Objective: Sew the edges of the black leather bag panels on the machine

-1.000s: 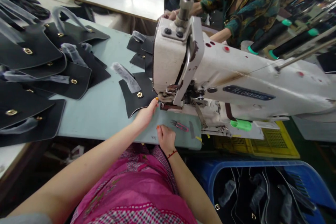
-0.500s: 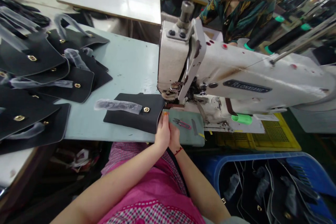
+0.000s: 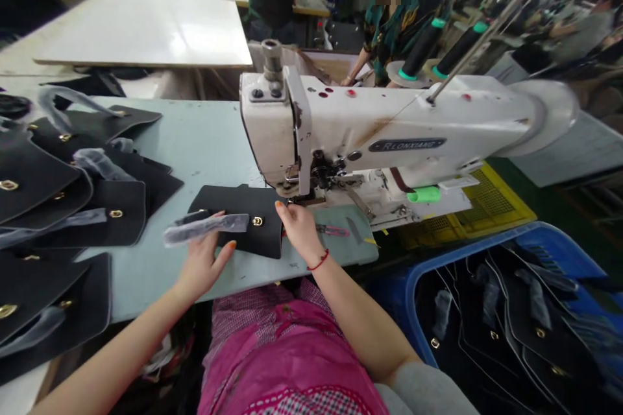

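Note:
A black leather panel (image 3: 243, 220) with a gold clasp and a plastic-wrapped handle lies on the pale table (image 3: 204, 142) under the needle of a white sewing machine (image 3: 370, 136). My left hand (image 3: 202, 262) lies flat, fingers spread, on the panel's near left edge by the wrapped handle. My right hand (image 3: 299, 230) rests on the panel's right edge just before the presser foot, fingers extended on the leather.
Several black panels with gold clasps (image 3: 58, 188) are stacked at the left. Pink thread snips (image 3: 333, 230) lie right of my right hand. A blue bin (image 3: 423, 272) of finished pieces stands at lower right, a yellow crate (image 3: 491, 207) behind it. Another person (image 3: 394, 19) works beyond the machine.
My left hand has moved left from beside the right hand onto the panel's left part. The right hand has moved up to the panel's edge near the needle. The camera view has shifted.

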### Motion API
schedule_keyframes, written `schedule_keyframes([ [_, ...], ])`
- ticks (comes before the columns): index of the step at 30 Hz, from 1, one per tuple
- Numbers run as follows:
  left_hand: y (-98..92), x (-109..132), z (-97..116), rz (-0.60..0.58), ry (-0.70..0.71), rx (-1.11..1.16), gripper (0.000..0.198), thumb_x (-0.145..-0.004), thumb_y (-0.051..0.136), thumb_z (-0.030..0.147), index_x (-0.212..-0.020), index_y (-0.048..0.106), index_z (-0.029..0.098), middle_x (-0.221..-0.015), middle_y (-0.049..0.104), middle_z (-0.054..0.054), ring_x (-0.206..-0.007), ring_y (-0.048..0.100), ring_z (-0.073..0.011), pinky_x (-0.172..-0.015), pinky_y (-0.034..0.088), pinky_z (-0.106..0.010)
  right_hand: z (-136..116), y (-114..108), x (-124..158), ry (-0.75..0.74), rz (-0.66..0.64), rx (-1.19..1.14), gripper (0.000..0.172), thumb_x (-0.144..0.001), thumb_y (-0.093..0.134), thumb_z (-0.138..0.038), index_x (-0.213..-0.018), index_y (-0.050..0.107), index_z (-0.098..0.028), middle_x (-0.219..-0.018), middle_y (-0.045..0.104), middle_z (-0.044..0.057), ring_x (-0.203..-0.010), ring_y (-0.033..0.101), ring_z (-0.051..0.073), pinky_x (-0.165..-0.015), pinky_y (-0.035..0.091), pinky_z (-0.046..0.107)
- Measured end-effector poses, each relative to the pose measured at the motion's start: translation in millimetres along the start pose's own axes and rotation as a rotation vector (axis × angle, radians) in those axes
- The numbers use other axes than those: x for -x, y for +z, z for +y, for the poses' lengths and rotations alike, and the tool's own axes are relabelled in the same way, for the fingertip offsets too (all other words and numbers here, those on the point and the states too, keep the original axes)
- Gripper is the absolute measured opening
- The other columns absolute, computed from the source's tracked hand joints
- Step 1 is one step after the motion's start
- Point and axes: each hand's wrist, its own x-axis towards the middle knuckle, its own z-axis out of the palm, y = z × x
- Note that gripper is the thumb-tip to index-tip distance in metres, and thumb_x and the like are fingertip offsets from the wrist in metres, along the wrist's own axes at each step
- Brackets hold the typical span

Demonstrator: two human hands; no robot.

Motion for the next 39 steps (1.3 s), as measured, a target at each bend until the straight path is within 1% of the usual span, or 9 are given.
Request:
schedule_keyframes([
  [2, 4.6, -26.1, -3.9, -0.091, 0.163, -0.027, 0.070, -0.094, 0.046, 0.045, -0.153, 0.021, 0.018, -0.160, 0.025, -0.020, -0.147, 0.023, -0.0390, -0.113, 0.028, -0.059, 2.3, 6.7, 1.4, -0.030, 0.048, 0.015, 0.053, -0.095, 0.045, -0.052, -0.055, 0.036, -0.020, -0.051, 0.038, -0.004, -0.052, 0.036, 0.010, -0.051, 0.022, 0.026],
  [4, 8.1, -53.7, -5.7, -0.136, 0.313, -0.058, 0.083, -0.091, 0.049, 0.055, -0.155, 0.016, 0.016, -0.162, 0.017, -0.021, -0.149, 0.015, -0.0407, -0.114, 0.024, -0.060, 5.6, 11.8, 4.4, -0.046, 0.087, -0.011, 0.049, -0.097, 0.043, -0.048, -0.057, 0.037, -0.020, -0.054, 0.040, -0.004, -0.054, 0.036, 0.010, -0.053, 0.023, 0.025],
  [6, 8.3, -79.8, -6.2, -0.191, 0.436, -0.090, 0.092, -0.085, 0.052, 0.065, -0.154, 0.020, 0.014, -0.160, 0.022, -0.023, -0.148, 0.018, -0.0419, -0.116, 0.020, -0.060, 8.4, 14.5, 6.9, -0.059, 0.118, -0.025, 0.047, -0.097, 0.043, -0.047, -0.059, 0.039, -0.020, -0.056, 0.041, -0.004, -0.055, 0.037, 0.010, -0.054, 0.025, 0.025],
  [9, 2.6, -103.7, -0.3, -0.309, 0.545, -0.100, 0.095, -0.080, 0.054, 0.071, -0.151, 0.031, 0.012, -0.150, 0.039, -0.025, -0.140, 0.035, -0.0406, -0.117, 0.018, -0.059, 10.7, 11.6, 8.2, -0.060, 0.110, -0.015, 0.047, -0.097, 0.043, -0.048, -0.059, 0.042, -0.019, -0.057, 0.044, -0.003, -0.056, 0.039, 0.010, -0.054, 0.025, 0.024],
  [14, -11.7, -93.0, 34.1, -0.328, 0.393, -0.153, 0.092, -0.082, 0.052, 0.070, -0.152, 0.034, 0.013, -0.134, 0.050, -0.023, -0.118, 0.053, -0.0371, -0.101, 0.044, -0.048, 11.4, -9.4, 5.7, -0.065, 0.026, 0.002, 0.048, -0.094, 0.045, -0.051, -0.058, 0.044, -0.019, -0.056, 0.040, -0.003, -0.055, 0.038, 0.010, -0.052, 0.025, 0.024],
  [19, -19.5, -79.5, 64.1, -0.317, 0.264, -0.280, 0.091, -0.083, 0.045, 0.074, -0.152, 0.037, 0.015, -0.127, 0.053, -0.021, -0.106, 0.056, -0.0358, -0.091, 0.049, -0.046, 11.6, -25.3, -4.2, -0.056, -0.074, -0.018, 0.048, -0.091, 0.048, -0.052, -0.057, 0.043, -0.019, -0.055, 0.039, -0.003, -0.055, 0.035, 0.010, -0.051, 0.023, 0.025],
  [25, -20.3, -86.2, 66.1, -0.319, 0.229, -0.337, 0.091, -0.083, 0.041, 0.076, -0.153, 0.036, 0.018, -0.128, 0.054, -0.020, -0.101, 0.056, -0.0349, -0.088, 0.048, -0.045, 9.0, -31.4, -9.5, -0.075, -0.132, -0.022, 0.047, -0.092, 0.047, -0.050, -0.058, 0.042, -0.019, -0.056, 0.038, -0.003, -0.055, 0.035, 0.010, -0.052, 0.024, 0.025],
  [30, -23.9, -92.9, 63.8, -0.323, 0.235, -0.358, 0.090, -0.083, 0.041, 0.077, -0.153, 0.037, 0.020, -0.130, 0.054, -0.020, -0.102, 0.055, -0.0355, -0.088, 0.047, -0.046, 16.4, -40.5, 14.8, -0.139, -0.149, 0.024, 0.043, -0.096, 0.045, -0.047, -0.062, 0.040, -0.020, -0.060, 0.040, -0.003, -0.058, 0.039, 0.011, -0.055, 0.028, 0.025],
  [39, -30.4, -98.1, 71.3, -0.368, 0.229, -0.409, 0.086, -0.083, 0.041, 0.076, -0.150, 0.040, 0.022, -0.129, 0.053, -0.020, -0.105, 0.052, -0.0368, -0.088, 0.045, -0.046, 52.8, -41.6, 60.1, -0.028, -0.249, -0.051, 0.037, -0.100, 0.043, -0.045, -0.076, 0.056, -0.020, -0.072, 0.070, 0.003, -0.067, 0.066, 0.015, -0.061, 0.045, 0.023],
])
